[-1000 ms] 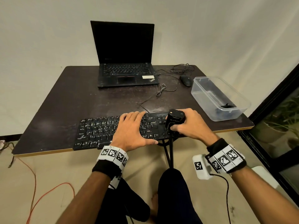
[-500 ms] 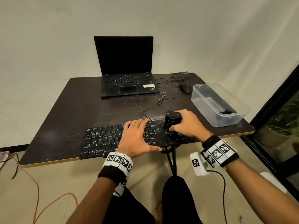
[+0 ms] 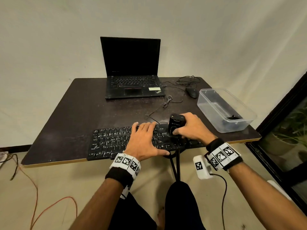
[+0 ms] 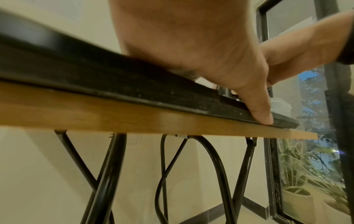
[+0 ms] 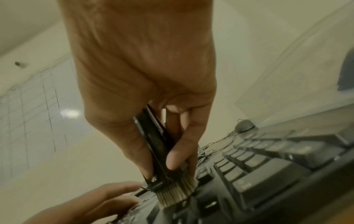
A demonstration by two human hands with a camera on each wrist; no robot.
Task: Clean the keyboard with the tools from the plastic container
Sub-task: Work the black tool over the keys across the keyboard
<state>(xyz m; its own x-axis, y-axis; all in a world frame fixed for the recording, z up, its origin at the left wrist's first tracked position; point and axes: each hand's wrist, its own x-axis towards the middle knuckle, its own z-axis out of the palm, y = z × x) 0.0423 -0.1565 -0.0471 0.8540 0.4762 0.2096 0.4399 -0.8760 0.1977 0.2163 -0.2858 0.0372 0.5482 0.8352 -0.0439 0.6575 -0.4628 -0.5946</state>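
Note:
A black keyboard lies along the front edge of the dark table. My left hand lies flat on its middle keys, fingers straight, the thumb against the keyboard's front edge. My right hand grips a black brush tool upright over the keyboard's right part. In the right wrist view the right hand pinches the black handle, and pale bristles touch the keys. The clear plastic container stands at the right, with a dark item inside.
An open black laptop stands at the back of the table. A black mouse and loose cables lie between it and the container. A dark window frame runs along the right. Orange and black cords lie on the floor at left.
The head view has tilted, so the table sits lower in frame. Both hands stay on the keyboard; the right hand with the brush has shifted slightly along the right-hand keys.

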